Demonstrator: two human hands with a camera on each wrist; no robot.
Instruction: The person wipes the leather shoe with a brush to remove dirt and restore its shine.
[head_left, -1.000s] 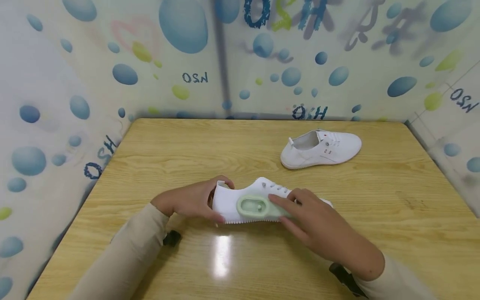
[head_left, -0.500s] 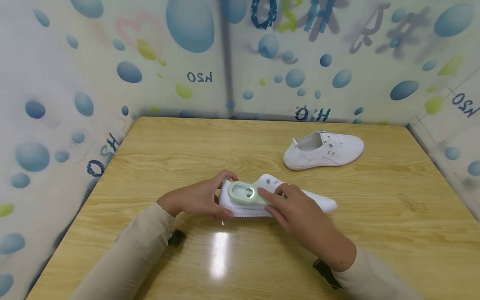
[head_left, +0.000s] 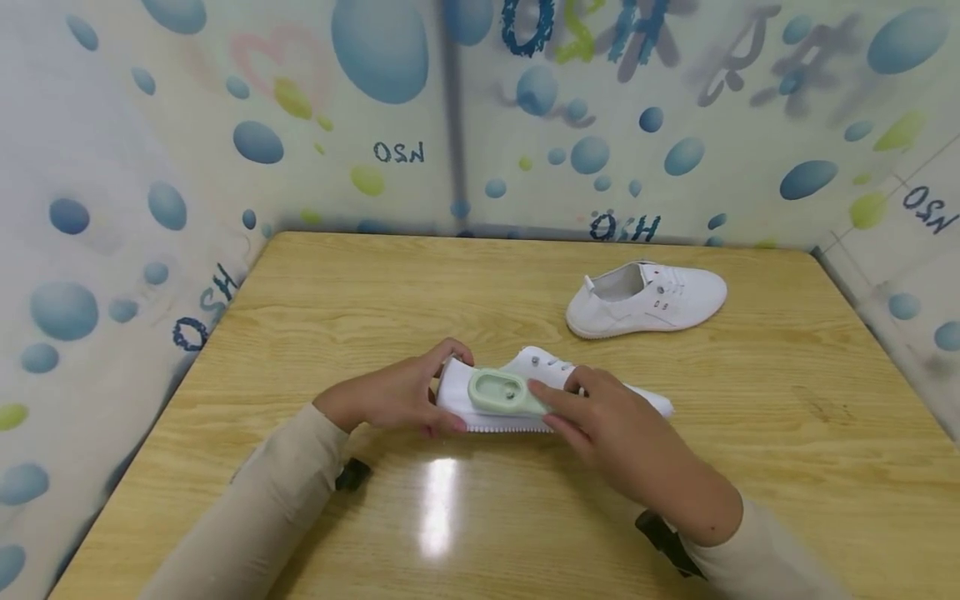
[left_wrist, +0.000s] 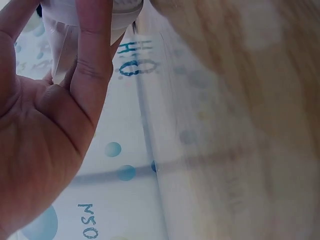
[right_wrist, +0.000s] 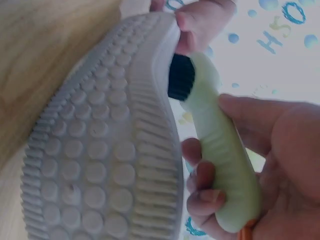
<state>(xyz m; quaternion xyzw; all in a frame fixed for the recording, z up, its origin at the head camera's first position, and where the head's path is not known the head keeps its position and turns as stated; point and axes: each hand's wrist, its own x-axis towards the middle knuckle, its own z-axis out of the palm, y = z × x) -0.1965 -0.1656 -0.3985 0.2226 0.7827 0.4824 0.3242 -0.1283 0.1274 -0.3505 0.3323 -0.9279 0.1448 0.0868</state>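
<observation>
A white lace-up shoe (head_left: 456, 393) is gripped at its heel by my left hand (head_left: 397, 396), thumb low by the sole and fingers over the back. My right hand (head_left: 626, 425) holds a pale green brush (head_left: 498, 392) by its handle, head against the shoe's side near the heel. In the right wrist view, dark bristles (right_wrist: 181, 77) meet the shoe's side, and the studded white sole (right_wrist: 100, 150) faces that camera. The left wrist view catches only part of the shoe (left_wrist: 62, 45) between my fingers. Behind my right hand the toe is partly hidden.
A second white shoe (head_left: 648, 300) stands at the back right of the wooden table (head_left: 360, 292), toe to the right. Walls with a blue bubble pattern (head_left: 480, 108) border the table at the back and sides.
The brush has slid along the shoe's side, first toward the heel and up, then slightly back toward the toe. My left hand keeps its grip on the heel.
</observation>
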